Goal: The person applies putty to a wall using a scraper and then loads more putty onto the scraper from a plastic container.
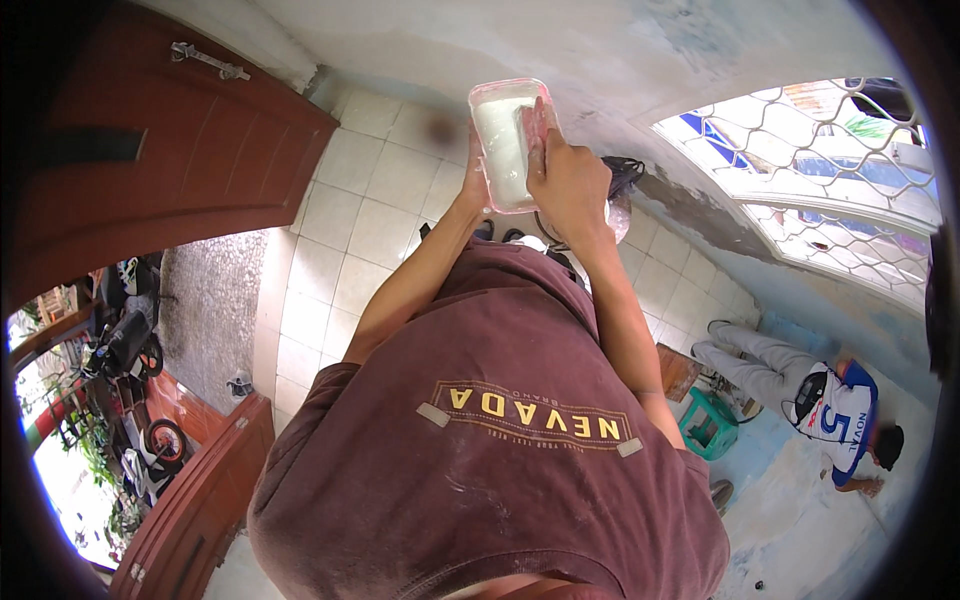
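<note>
In front of me is a clear, pink-tinted rectangular container [478, 95] with smooth white paste [502, 150] inside. My left hand [475, 178] grips it along its left side, with most of the fingers hidden beneath or behind it. My right hand [572, 185] is over the container's right side, its fingers closed around a flat scraper [526, 122], with one finger stretched along it. The scraper's edge touches the paste. Pinkish smears show on the scraping hand's fingertips.
A patchy plastered wall [420, 45] rises ahead, with a grilled window [800, 150] at right. Wooden doors [190, 150] and motorcycles [130, 345] are at left. Pale tiles [345, 200] cover the floor. A black plastic bag [625, 172], green stool [708, 425] and another person [835, 400] are at right.
</note>
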Available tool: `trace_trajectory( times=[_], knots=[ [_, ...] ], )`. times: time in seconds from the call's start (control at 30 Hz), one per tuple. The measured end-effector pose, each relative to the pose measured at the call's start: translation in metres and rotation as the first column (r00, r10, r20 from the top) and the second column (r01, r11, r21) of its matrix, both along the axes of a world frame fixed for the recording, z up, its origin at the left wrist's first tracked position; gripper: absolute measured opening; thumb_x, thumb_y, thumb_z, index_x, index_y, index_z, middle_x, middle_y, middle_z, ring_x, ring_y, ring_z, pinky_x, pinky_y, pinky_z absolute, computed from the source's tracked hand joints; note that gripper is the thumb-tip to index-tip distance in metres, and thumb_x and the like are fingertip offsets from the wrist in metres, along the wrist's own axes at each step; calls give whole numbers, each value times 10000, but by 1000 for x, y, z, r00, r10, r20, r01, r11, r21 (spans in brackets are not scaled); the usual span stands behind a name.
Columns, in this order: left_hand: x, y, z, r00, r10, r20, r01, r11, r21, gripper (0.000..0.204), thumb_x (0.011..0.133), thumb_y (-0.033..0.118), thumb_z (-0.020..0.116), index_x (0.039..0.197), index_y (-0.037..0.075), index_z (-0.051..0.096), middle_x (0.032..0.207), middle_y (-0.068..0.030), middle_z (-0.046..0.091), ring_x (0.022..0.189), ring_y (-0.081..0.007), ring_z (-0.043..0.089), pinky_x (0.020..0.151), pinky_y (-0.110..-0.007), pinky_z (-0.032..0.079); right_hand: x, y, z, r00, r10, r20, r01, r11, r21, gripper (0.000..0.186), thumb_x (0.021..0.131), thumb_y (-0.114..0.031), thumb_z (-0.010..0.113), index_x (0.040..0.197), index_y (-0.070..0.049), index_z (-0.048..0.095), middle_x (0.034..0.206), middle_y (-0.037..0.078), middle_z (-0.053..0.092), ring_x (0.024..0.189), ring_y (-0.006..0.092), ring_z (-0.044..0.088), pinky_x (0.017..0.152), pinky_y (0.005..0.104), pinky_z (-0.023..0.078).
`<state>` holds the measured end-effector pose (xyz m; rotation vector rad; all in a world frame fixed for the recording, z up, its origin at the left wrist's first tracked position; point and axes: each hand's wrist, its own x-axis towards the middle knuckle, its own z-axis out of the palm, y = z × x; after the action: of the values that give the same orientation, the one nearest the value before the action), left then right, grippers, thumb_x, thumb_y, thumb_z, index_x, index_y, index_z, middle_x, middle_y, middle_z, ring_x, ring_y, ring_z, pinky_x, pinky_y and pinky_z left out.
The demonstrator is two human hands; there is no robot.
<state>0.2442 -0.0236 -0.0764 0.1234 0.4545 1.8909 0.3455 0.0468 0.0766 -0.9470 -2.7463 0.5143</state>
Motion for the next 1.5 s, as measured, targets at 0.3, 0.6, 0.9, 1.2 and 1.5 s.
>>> trace_trajectory(
  times=[0.3, 0.6, 0.9, 1.2, 1.5],
  knots=[
    [5, -4, 6, 995, 95, -6, -95, 991, -97, 791, 1003, 747, 351, 1564, 191, 393, 1482, -63, 535, 1304, -223, 565, 1107, -404, 488, -16, -26, -22, 989, 117, -94, -122, 991, -49, 285, 947, -266, 596, 894, 4, 669, 680, 248, 665, 658, 441, 685, 627, 550, 535],
    [7, -8, 12, 1000, 8, 30, -7, 1000, -30, 860, 983, 786, 313, 1567, 160, 397, 1491, -90, 543, 1322, -252, 572, 1121, -437, 488, -5, -2, -17, 999, -34, 0, 34, 999, -22, 303, 959, -276, 578, 907, 6, 676, 703, 258, 675, 690, 458, 693, 648, 549, 550],
    [11, -1, 19, 998, 19, -64, -20, 1000, -22, 832, 1012, 758, 245, 1596, 174, 348, 1536, -97, 496, 1368, -263, 535, 1143, -451, 467, 0, -5, 7, 995, 21, -94, -25, 999, -48, 277, 963, -268, 587, 907, -10, 672, 679, 237, 663, 665, 451, 672, 650, 538, 536],
    [11, -4, 13, 990, 30, -137, -43, 995, -89, 771, 1036, 718, 268, 1614, 209, 309, 1561, -79, 466, 1401, -256, 500, 1162, -443, 445, -21, -10, -27, 998, 52, -22, -52, 998, -19, 247, 852, -216, 677, 940, 14, 672, 720, 218, 696, 653, 377, 718, 625, 474, 582],
    [2, -9, 15, 1000, -24, -21, 25, 998, 58, 804, 1007, 738, 353, 1569, 164, 380, 1514, -89, 517, 1353, -263, 550, 1142, -459, 481, -10, 10, -13, 999, -53, -5, 52, 997, -54, 276, 951, -255, 582, 940, 5, 674, 721, 253, 682, 686, 452, 693, 654, 549, 553]
  ],
)
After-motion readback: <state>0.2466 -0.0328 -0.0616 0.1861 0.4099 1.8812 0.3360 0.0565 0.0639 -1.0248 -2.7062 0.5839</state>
